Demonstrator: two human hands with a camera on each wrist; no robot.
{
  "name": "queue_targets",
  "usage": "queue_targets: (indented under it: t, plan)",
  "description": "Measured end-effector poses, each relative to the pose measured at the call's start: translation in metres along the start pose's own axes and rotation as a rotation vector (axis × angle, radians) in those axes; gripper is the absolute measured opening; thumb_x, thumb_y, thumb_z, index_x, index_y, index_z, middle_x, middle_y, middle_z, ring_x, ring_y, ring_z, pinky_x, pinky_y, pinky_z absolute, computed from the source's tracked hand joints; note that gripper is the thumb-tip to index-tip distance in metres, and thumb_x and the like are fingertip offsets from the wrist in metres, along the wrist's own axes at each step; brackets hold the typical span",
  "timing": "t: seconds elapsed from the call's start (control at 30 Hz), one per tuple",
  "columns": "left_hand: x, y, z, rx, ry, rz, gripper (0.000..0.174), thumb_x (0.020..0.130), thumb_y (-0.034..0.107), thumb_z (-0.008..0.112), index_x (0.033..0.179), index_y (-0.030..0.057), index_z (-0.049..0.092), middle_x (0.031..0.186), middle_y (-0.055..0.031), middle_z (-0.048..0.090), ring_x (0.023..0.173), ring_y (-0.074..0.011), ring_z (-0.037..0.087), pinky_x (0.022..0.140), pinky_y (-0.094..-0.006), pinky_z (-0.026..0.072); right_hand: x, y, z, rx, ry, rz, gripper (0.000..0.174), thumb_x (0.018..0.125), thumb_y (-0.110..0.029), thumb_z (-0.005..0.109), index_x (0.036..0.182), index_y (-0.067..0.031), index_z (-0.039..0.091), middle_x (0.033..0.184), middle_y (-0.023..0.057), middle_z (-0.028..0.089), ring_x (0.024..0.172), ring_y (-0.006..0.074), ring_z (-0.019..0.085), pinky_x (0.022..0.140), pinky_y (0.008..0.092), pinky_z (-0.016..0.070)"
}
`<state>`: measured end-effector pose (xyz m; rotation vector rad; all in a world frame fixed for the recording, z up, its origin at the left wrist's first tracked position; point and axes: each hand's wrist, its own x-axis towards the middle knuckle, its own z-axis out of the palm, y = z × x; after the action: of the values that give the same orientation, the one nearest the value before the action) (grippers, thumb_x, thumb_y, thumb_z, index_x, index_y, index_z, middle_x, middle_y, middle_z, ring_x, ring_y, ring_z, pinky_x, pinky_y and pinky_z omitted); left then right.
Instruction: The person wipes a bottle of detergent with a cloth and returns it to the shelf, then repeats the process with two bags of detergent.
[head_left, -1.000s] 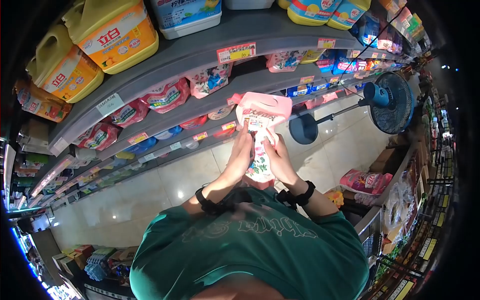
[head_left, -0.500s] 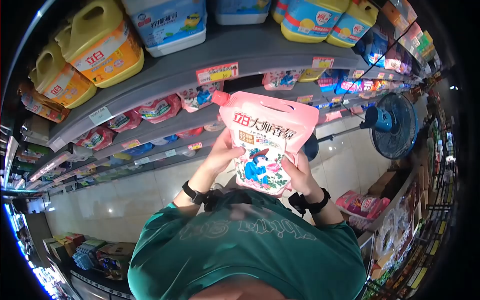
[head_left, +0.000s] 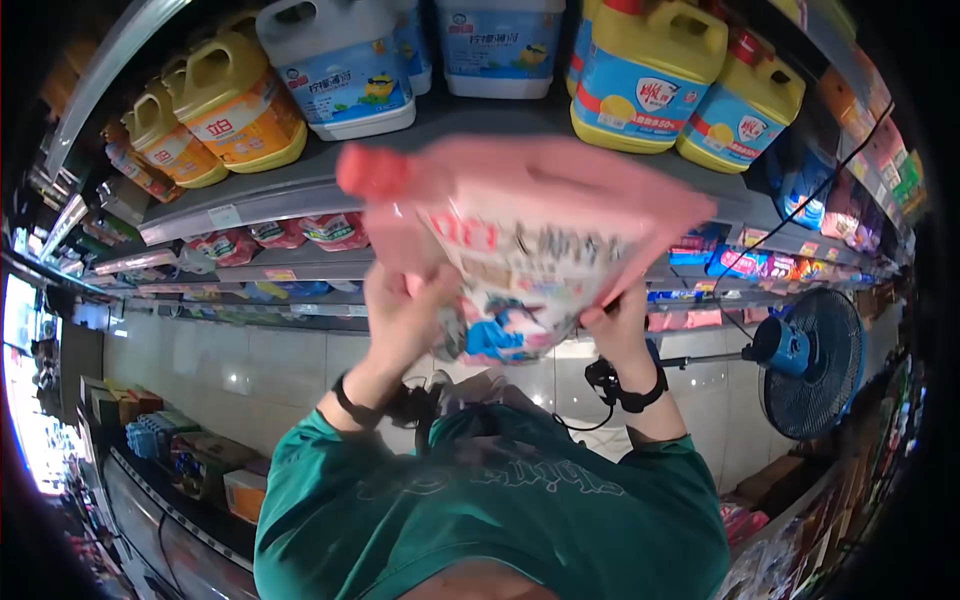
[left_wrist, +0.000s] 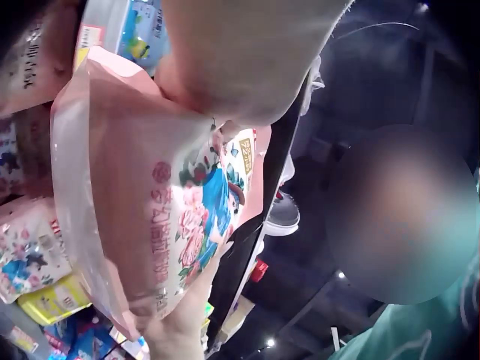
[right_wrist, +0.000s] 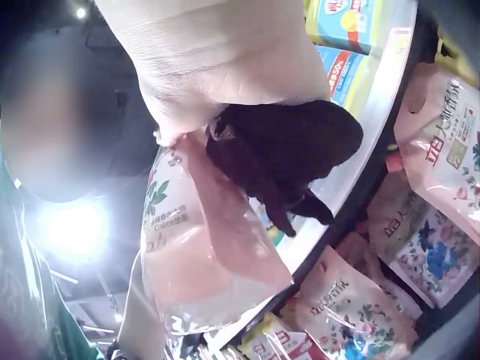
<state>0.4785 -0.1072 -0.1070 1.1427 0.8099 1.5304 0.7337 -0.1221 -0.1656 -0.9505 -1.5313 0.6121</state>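
Observation:
A pink refill pouch of laundry detergent (head_left: 540,240) with a red screw cap (head_left: 370,172) is held up between both hands, blurred in the head view. My left hand (head_left: 405,310) grips its left side below the cap, thumb on the printed front. On the opposite side, my right hand (head_left: 620,325) pinches the lower edge, thumb in front. In the left wrist view the pouch's flat base and flowered front show beneath the left wrist. The right wrist view has the pouch (right_wrist: 210,262) hanging below the right hand, with a dark shape covering the fingers.
Ahead runs a shelf with yellow jugs (head_left: 650,75) and blue-labelled white jugs (head_left: 345,75). Similar pink pouches (right_wrist: 352,307) stand on a lower shelf. A blue standing fan (head_left: 815,360) is at the right, with a cable (head_left: 830,185) hanging above it.
The pouch was low and foreshortened, then turned its printed front up, and now sits higher and larger in view. The hands have moved apart and upward with it. The head view has shifted toward the upper shelf.

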Motion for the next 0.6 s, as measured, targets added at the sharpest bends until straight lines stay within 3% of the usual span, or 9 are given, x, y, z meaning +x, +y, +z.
queue_targets:
  t: [0.07, 0.2, 0.23, 0.37, 0.47, 0.6]
  plan:
    - [0.03, 0.021, 0.008, -0.016, 0.04, 0.018, 0.024, 0.088, 0.001, 0.066, 0.11, -0.0009, 0.056, 0.097, -0.0029, 0.065, 0.085, -0.0078, 0.06, 0.075, -0.0244, 0.0491, 0.03, -0.02, -0.003, -0.017, -0.022, -0.023, 0.052, 0.079, -0.046, 0.081, 0.095, -0.0001, 0.063, 0.097, 0.0103, 0.06, 0.09, 0.022, 0.059, 0.082, 0.0318, 0.0454]
    - [0.084, 0.051, 0.032, -0.104, 0.081, 0.245, 0.025, 0.092, 0.006, 0.067, 0.113, -0.0004, 0.055, 0.101, -0.0037, 0.064, 0.089, -0.0069, 0.059, 0.08, -0.0232, 0.047, 0.025, 0.006, -0.01, 0.074, -0.017, 0.071, 0.033, 0.082, -0.026, 0.079, 0.098, -0.0008, 0.063, 0.105, 0.0107, 0.063, 0.099, 0.0216, 0.06, 0.09, 0.0314, 0.0446]
    - [0.098, 0.051, 0.03, -0.098, 0.064, 0.264, 0.026, 0.092, 0.007, 0.067, 0.114, -0.0004, 0.054, 0.102, -0.0036, 0.064, 0.09, -0.0067, 0.058, 0.08, -0.0232, 0.0466, 0.022, 0.005, -0.009, 0.098, -0.028, 0.131, 0.021, 0.086, -0.014, 0.073, 0.099, -0.0008, 0.063, 0.106, 0.0098, 0.063, 0.1, 0.0188, 0.059, 0.09, 0.0306, 0.0447]
    - [0.139, 0.045, 0.04, -0.1, 0.04, 0.324, 0.024, 0.093, 0.009, 0.067, 0.112, -0.0005, 0.056, 0.103, -0.0028, 0.064, 0.091, -0.0066, 0.057, 0.082, -0.0248, 0.0457, 0.009, 0.022, -0.01, 0.15, 0.02, 0.269, 0.009, 0.093, -0.008, 0.065, 0.099, -0.0008, 0.063, 0.102, 0.0059, 0.064, 0.099, 0.0136, 0.06, 0.087, 0.0268, 0.0459]
    - [0.162, 0.025, 0.039, -0.023, 0.025, 0.309, 0.021, 0.094, 0.008, 0.065, 0.113, 0.0007, 0.057, 0.102, -0.0014, 0.064, 0.092, -0.007, 0.057, 0.083, -0.0246, 0.0449, 0.007, 0.012, -0.016, 0.209, -0.04, 0.281, 0.007, 0.095, -0.005, 0.062, 0.1, -0.0006, 0.059, 0.095, 0.0061, 0.064, 0.086, 0.0136, 0.064, 0.077, 0.027, 0.0501]
    - [0.179, 0.012, 0.041, -0.148, 0.018, 0.335, 0.022, 0.095, 0.006, 0.063, 0.116, 0.0018, 0.056, 0.107, -0.002, 0.064, 0.097, -0.0079, 0.057, 0.087, -0.026, 0.0449, -0.001, 0.02, -0.028, 0.234, -0.063, 0.354, 0.008, 0.093, -0.005, 0.063, 0.098, 0.0003, 0.059, 0.091, 0.007, 0.064, 0.082, 0.014, 0.064, 0.075, 0.0275, 0.0498]
